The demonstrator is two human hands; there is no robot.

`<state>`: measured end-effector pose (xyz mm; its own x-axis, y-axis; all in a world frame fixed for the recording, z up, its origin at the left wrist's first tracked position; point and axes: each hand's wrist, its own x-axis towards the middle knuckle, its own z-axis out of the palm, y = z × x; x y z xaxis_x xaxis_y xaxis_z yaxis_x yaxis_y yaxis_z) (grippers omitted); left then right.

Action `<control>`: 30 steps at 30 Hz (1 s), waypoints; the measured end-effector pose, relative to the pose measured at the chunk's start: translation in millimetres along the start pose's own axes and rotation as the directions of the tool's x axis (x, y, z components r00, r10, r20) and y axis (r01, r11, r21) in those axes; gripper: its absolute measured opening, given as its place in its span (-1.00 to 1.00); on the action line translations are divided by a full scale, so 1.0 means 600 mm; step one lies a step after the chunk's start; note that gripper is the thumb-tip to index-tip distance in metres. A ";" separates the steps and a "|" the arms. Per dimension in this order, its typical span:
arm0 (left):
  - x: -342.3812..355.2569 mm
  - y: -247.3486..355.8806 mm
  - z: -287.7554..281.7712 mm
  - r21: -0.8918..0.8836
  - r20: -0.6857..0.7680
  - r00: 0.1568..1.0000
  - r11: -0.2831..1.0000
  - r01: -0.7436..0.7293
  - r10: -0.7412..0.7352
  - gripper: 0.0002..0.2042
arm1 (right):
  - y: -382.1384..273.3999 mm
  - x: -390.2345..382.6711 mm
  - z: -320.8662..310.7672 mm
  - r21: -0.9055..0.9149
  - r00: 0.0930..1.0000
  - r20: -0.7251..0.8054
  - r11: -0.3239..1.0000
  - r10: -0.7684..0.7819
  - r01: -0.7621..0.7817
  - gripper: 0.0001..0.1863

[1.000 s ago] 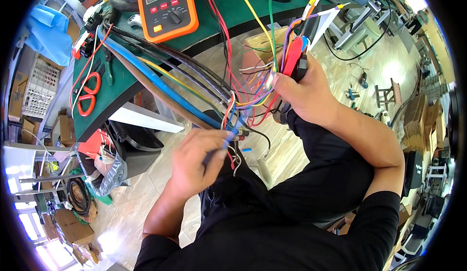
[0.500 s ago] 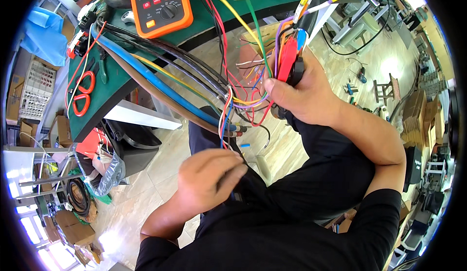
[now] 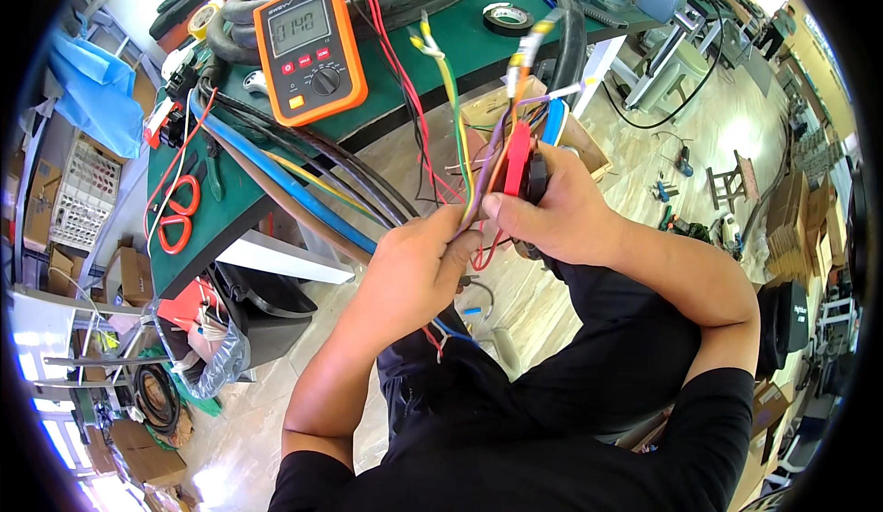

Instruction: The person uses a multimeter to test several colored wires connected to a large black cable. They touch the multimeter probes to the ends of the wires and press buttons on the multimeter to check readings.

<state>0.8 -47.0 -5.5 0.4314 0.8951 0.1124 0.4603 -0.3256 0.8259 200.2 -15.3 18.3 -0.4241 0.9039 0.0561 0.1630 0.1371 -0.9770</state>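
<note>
My left hand (image 3: 414,264) is closed around a bundle of thin coloured wires (image 3: 471,181), yellow, green, purple and orange among them. Their upper ends carry yellow and white sleeves. Close beside it, my right hand (image 3: 575,208) grips a red test clip (image 3: 518,158) and a black test clip (image 3: 535,179) together. What the clips' jaws bite on is hidden. From the bench, red and black leads (image 3: 405,75) run down from an orange multimeter (image 3: 331,98), whose screen is lit. Below my left hand hang red and blue wire ends (image 3: 438,337).
Thick blue, brown and black cables (image 3: 308,201) cross from the green bench (image 3: 212,236) towards my lap. On the bench lie red-handled scissors (image 3: 175,227), a tape roll (image 3: 508,20) and heavy black cable. A lined bin (image 3: 216,356) stands below at left.
My left hand has risen from my lap to the wires and closed on them. My right hand and the clips have shifted slightly left and down. The multimeter appears lower in view.
</note>
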 end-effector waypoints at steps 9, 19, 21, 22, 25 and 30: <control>-0.009 0.019 -0.001 -0.390 0.014 0.998 0.919 0.062 -0.061 -0.73 | 0.001 0.002 0.005 0.172 0.998 -0.063 0.984 -0.031 0.041 -0.73; -0.009 0.033 0.012 -0.226 -0.039 0.999 0.974 -0.013 0.004 -0.80 | -0.021 -0.003 0.011 0.097 0.999 -0.052 0.995 -0.009 0.014 -0.78; -0.004 0.037 0.010 -0.252 -0.078 0.997 0.968 -0.012 -0.008 -0.80 | -0.024 0.000 0.010 0.108 0.998 -0.062 0.994 -0.016 0.023 -0.79; -0.001 0.041 0.007 -0.317 -0.092 0.994 0.948 0.025 -0.057 -0.80 | -0.020 0.003 0.009 0.115 0.996 -0.069 0.992 -0.048 0.056 -0.78; 0.003 0.068 -0.013 -0.553 -0.080 0.977 0.825 0.119 -0.195 -0.80 | -0.002 0.008 0.000 0.153 0.989 -0.113 0.982 -0.097 0.114 -0.79; 0.016 0.051 -0.014 -0.674 -0.078 0.980 0.734 0.082 -0.181 -0.74 | -0.011 0.003 -0.005 0.169 0.987 -0.120 0.977 -0.108 0.127 -0.81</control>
<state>12.7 -45.5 25.4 0.2794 0.9602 0.0039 -0.1502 0.0397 0.9879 200.9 -13.4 25.4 -0.3288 0.9261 0.1852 -0.0449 0.1805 -0.9825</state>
